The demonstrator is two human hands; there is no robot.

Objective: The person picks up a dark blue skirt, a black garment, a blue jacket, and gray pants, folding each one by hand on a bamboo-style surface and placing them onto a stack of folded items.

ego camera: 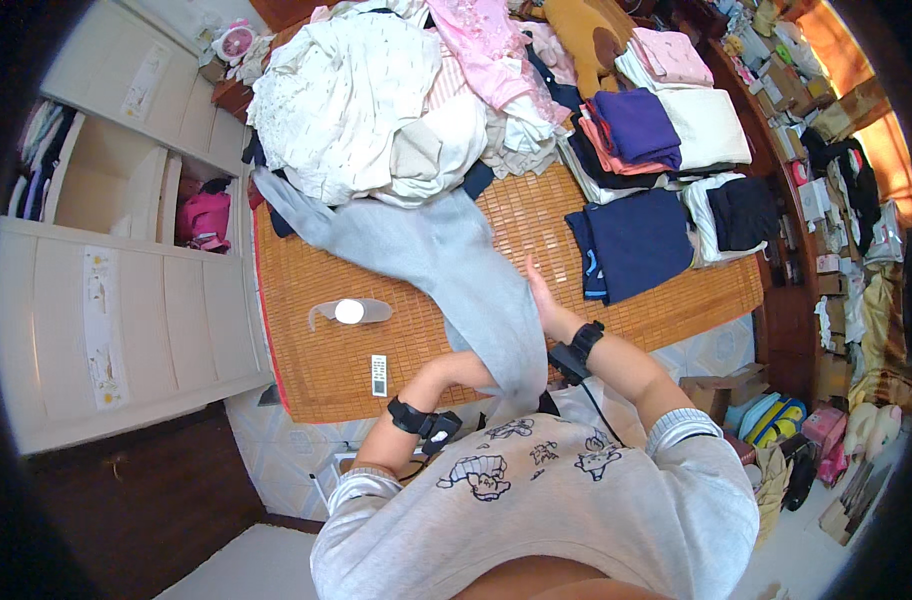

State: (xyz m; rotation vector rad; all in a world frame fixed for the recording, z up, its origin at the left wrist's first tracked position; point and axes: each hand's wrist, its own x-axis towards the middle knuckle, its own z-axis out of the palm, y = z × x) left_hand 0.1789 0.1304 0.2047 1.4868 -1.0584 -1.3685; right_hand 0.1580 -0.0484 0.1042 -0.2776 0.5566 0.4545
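A light grey knit garment (pixel 433 244) stretches across the bamboo mat from the left of the clothes heap to just before my body, its near end raised and bent. My right hand (pixel 547 304) rests against its right edge, fingers extended. My left hand is hidden behind the near end of the cloth; only the wrist and forearm (pixel 448 371) show, so its grip cannot be seen. Beyond the garment lies a large heap of loose clothes (pixel 343 97), white and pink on top. Folded navy cloth (pixel 639 244) lies right of my right hand.
The bamboo mat (pixel 321 375) bears a white-topped translucent object (pixel 351 311) and a white remote control (pixel 379 375). More folded stacks, with a purple piece (pixel 636 129) and a white one (pixel 703 127), stand at the right. A pale cabinet (pixel 140 315) is at the left; cluttered shelves (pixel 823 195) stand far right.
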